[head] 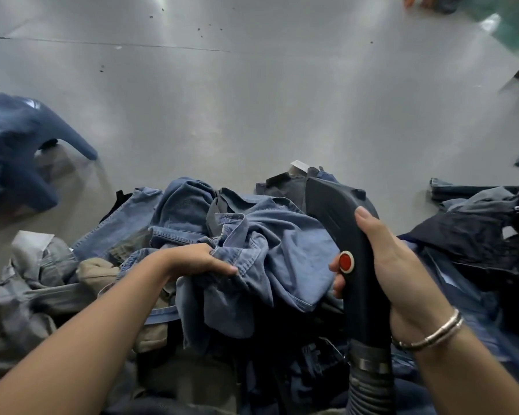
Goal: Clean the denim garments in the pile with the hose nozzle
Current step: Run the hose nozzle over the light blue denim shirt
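Head view: left hand (203, 260) grips bunched fold of light-blue denim shirt (261, 244) atop pile of denim garments (168, 223) at bottom centre of frame. Right hand (393, 265) wraps around black hose nozzle (342, 223), thumb along top, fingertips beside red button (346, 261) (button itself not covered). Nozzle head just right of shirt; contact unclear. Ribbed hose (369, 390) runs down from handle. Silver bracelet (432, 333) on right wrist. Dark-blue garment (15, 151), blurred, lies apart at left on grey floor (252, 100).
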`<state>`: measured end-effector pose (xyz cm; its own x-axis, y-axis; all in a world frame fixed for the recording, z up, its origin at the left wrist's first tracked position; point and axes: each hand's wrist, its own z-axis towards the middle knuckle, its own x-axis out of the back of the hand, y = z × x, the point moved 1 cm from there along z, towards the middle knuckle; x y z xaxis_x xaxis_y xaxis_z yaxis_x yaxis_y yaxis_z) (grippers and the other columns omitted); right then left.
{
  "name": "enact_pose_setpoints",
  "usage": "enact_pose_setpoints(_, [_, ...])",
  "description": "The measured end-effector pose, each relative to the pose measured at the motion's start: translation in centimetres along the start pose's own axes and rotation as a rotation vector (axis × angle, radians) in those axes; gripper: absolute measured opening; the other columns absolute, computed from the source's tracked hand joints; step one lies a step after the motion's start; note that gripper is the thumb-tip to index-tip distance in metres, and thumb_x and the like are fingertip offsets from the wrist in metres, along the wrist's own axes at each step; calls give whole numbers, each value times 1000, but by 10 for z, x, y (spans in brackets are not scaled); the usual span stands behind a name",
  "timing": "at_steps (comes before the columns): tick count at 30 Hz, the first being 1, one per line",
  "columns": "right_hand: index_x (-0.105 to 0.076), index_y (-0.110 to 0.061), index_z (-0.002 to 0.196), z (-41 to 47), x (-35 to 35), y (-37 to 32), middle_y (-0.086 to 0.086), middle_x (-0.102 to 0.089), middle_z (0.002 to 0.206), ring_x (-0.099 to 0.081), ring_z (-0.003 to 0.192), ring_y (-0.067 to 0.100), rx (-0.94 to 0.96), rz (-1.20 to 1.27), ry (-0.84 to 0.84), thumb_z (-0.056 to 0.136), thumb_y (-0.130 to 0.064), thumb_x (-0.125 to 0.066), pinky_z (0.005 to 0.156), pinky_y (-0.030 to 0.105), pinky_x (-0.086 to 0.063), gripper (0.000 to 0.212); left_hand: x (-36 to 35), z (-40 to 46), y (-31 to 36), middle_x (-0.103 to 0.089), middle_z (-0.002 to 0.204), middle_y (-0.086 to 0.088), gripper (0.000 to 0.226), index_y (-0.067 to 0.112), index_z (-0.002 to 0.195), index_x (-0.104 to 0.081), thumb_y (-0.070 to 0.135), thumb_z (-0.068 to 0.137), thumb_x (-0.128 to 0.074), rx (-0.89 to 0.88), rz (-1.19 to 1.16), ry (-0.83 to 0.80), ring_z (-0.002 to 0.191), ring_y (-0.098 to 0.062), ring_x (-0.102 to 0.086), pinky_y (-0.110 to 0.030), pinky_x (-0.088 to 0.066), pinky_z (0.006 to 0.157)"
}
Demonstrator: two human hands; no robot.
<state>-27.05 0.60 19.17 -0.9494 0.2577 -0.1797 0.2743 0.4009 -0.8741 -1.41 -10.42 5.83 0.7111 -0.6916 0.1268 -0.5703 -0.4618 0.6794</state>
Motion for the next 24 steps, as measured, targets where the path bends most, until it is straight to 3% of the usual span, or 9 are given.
enact_pose_setpoints(2, [-60, -9, 106, -2, 1, 0, 12, -57, 56, -52, 39, 22, 4, 6, -3, 87, -51, -57, 39, 27, -46, 46, -2, -12, 15, -72, 103, -13, 42, 5, 104, -69, 34, 75, -77, -83, -69, 26, 99, -28, -68, -34, -54, 90])
enact_pose_setpoints(7, [-63, -15, 108, -12, 11, -7, 11, -56, 57, -53, 42, 22, 31, 80, -46, 80, -55, -60, 40, 28, -47, 49, 0, -71, 55, -69, 111, -16, 37, 10, 108, -72, 35, 83, -61, -451, -713, 119, 98, -27, -68, -33, -57, 80])
enact_pose_setpoints(12, [-67, -17, 103, -24, 13, -15, 13, -54, 59, -51, 42, 22, 55, 101, -85, 70, -57, -63, 40, 29, -48, 52, -68, -111, 48, -70, 104, -21, 34, 0, 103, -72, 18, 75, -64, -311, -973, 61, 89, -32, -70, -36, -58, 72])
enact_pose_setpoints(16, [-63, -11, 106, -27, 13, -11, 14, -55, 60, -52, 42, 23, 29, 58, -74, 69, -58, -64, 39, 29, -47, 60, -92, -103, 42, -67, 111, -25, 44, -7, 111, -67, 4, 69, -61, -262, -1182, -16, 98, -35, -68, -42, -57, 78])
enact_pose_setpoints(20, [-62, -14, 104, -27, 5, -6, 14, -58, 59, -53, 43, 23, -4, -17, -98, 67, -59, -62, 42, 32, -50, 59, -89, -85, 41, -69, 105, -22, 35, -5, 101, -71, 6, 74, -51, -239, -1293, 92, 91, -33, -69, -41, -58, 77])
enact_pose_setpoints(24, [-66, -32, 93, -32, -13, 3, 12, -57, 56, -53, 42, 24, -45, -58, -210, 63, -59, -62, 43, 31, -49, 40, -91, -75, 49, -65, 107, -23, 49, -6, 119, -58, -2, 71, -52, -327, -1188, 203, 92, -33, -64, -41, -55, 85])
